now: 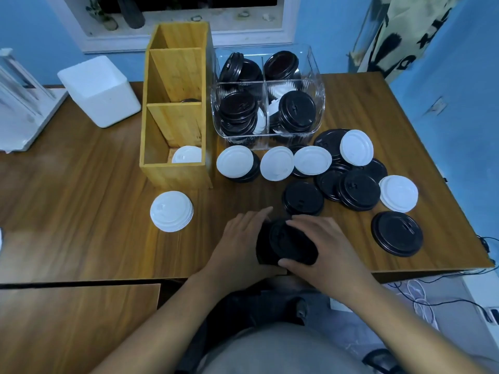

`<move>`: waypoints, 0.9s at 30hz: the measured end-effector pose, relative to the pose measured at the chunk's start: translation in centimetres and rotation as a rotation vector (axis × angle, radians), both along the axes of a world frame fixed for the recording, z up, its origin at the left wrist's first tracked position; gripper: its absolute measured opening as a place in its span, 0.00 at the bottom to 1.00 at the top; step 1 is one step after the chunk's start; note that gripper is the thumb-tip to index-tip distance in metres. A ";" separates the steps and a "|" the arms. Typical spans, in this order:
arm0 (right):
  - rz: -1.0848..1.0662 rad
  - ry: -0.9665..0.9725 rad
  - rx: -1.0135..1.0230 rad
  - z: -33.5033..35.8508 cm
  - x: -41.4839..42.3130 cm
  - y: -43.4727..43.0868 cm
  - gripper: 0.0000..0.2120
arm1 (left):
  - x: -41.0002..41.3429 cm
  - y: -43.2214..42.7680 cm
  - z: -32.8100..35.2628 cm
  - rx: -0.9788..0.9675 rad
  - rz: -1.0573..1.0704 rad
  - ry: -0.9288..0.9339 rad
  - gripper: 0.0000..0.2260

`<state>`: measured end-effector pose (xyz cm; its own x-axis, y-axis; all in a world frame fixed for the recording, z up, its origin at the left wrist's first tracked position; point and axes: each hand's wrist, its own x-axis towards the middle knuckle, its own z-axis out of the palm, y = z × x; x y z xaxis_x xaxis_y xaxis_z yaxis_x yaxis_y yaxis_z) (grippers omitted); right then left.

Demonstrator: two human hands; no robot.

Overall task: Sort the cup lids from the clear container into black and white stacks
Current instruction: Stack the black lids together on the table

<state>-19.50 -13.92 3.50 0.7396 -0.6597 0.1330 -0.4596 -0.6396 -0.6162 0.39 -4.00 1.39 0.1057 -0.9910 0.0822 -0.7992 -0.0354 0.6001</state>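
Near the table's front edge, both hands hold a stack of black lids (289, 242). My left hand (240, 241) cups its left side, and my right hand (324, 247) curls over its top and right side. A stack of white lids (171, 211) stands to the left. The clear container (270, 85), divided into compartments, holds several black lids and a few white ones. Loose white lids (276, 163) and black lids (359, 190) lie scattered in front of it and to its right. One black lid (397, 233) lies alone at the right.
A tall wooden divided box (175, 103) stands left of the clear container, with a white lid (186, 155) in its nearest compartment. A white foam box (100, 90) sits at the back left. The table's front edge (81, 282) runs just below my hands.
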 end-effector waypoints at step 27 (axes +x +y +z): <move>0.177 0.145 -0.030 0.2 0.4 -0.2 0.33 | 1.9 0.7 0.4 0.034 -0.180 -0.017 0.40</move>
